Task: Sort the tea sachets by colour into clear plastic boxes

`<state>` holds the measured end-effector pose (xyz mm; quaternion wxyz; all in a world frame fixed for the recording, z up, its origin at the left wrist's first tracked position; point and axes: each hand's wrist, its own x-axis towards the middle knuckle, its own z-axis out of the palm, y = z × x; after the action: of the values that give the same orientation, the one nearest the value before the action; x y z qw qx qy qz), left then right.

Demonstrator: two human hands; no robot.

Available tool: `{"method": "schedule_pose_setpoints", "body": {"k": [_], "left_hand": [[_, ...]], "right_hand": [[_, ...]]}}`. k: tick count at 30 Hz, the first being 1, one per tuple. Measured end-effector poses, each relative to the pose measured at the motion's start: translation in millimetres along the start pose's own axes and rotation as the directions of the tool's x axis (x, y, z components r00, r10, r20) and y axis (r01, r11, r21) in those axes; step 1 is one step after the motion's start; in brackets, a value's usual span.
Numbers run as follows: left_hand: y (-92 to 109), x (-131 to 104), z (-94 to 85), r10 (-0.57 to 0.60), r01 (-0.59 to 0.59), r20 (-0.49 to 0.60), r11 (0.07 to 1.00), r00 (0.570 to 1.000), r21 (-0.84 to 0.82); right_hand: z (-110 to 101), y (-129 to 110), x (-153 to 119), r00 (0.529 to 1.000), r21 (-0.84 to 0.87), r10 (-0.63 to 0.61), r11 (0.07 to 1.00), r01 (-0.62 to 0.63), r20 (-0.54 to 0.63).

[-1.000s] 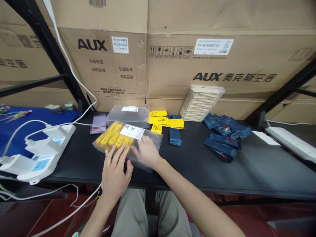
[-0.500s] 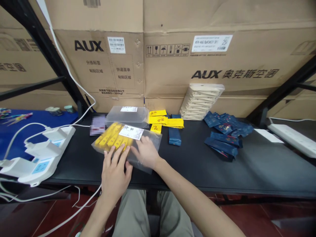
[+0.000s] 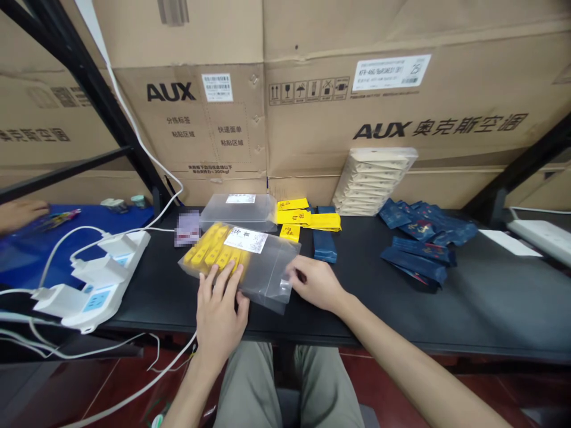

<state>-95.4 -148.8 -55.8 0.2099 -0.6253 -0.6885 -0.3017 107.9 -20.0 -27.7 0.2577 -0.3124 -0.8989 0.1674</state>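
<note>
A frosted clear plastic bag [image 3: 274, 267] lies on the black table in front of me, its right end flat. Several yellow sachets [image 3: 214, 249] fill its left part, and a white label with black writing [image 3: 245, 239] is stuck on top. My left hand [image 3: 222, 309] rests with fingers stretched out on the bag's near side, over the sachets. At the bag's right edge, my right hand [image 3: 314, 282] has its thumb and fingers curled together on the plastic; a small whitish piece [image 3: 284, 287] shows beside them. The fingertips' exact hold is partly hidden.
Behind the bag are a second clear bag [image 3: 238, 214], loose yellow sachets [image 3: 310, 220] and a dark blue packet [image 3: 325, 246]. Blue packets [image 3: 422, 226] lie right, near a cream stack [image 3: 375, 181]. A power strip [image 3: 113, 285] stands left; another person's hand [image 3: 24, 214] is beyond.
My right hand has moved from on top of the bag to its right edge and closed there. My left hand stays on the sachets. Another person's hand has appeared at far left.
</note>
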Motion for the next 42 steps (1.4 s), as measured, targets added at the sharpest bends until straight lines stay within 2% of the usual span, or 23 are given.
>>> {"method": "schedule_pose_setpoints", "body": {"k": [2, 4, 6, 8, 10, 12, 15, 20, 26, 31, 35, 42], "left_hand": [[0, 0, 0.8, -0.004, 0.004, -0.003, 1.000, 1.000, -0.003], [-1, -1, 1.7, -0.005, 0.005, -0.007, 1.000, 1.000, -0.008], [-1, -1, 2.5, -0.008, 0.008, -0.009, 1.000, 1.000, -0.017], [-1, -2, 3.0, -0.010, 0.010, -0.012, 1.000, 1.000, -0.023], [-1, -1, 3.0, -0.009, 0.009, -0.021, 1.000, 1.000, -0.023], [-1, -1, 2.7, -0.007, 0.006, -0.027, 1.000, 1.000, -0.021], [-1, -1, 2.3, -0.003, 0.003, -0.021, 1.000, 1.000, -0.017], [-2, -2, 2.8, -0.007, 0.006, -0.018, 1.000, 1.000, -0.007], [-3, -3, 4.1, -0.008, 0.008, -0.026, 1.000, 1.000, -0.021], [-2, -3, 4.2, -0.020, 0.020, -0.020, 0.999, 1.000, -0.028], [-2, -3, 3.4, -0.011, 0.011, -0.026, 1.000, 1.000, -0.020], [-2, -2, 1.9, -0.010, 0.010, -0.018, 1.000, 1.000, -0.008]], "right_hand": [[-7, 7, -2, 0.988, -0.051, 0.041, 0.998, -0.049, -0.150], [-12, 13, 2, 0.945, -0.140, 0.101, 0.979, -0.151, -0.310], [-13, 19, 13, 0.923, -0.250, 0.112, 0.944, -0.214, -0.367], [-12, 26, 26, 0.964, -0.367, 0.074, 0.915, -0.167, -0.255], [-11, 33, 39, 0.998, -0.434, 0.036, 0.899, -0.056, -0.053], [-10, 37, 49, 0.995, -0.446, 0.033, 0.895, 0.014, 0.098], [-12, 37, 55, 0.983, -0.453, 0.084, 0.891, -0.001, 0.161], [-14, 32, 53, 0.983, -0.506, 0.168, 0.856, -0.104, 0.081], [-17, 31, 42, 0.979, -0.489, 0.199, 0.858, -0.154, 0.040], [-22, 26, 39, 0.947, -0.465, 0.311, 0.829, -0.312, -0.081], [-20, 25, 39, 0.925, -0.474, 0.360, 0.798, -0.373, -0.123], [-16, 33, 38, 0.944, -0.402, 0.271, 0.855, -0.326, -0.189]]}}
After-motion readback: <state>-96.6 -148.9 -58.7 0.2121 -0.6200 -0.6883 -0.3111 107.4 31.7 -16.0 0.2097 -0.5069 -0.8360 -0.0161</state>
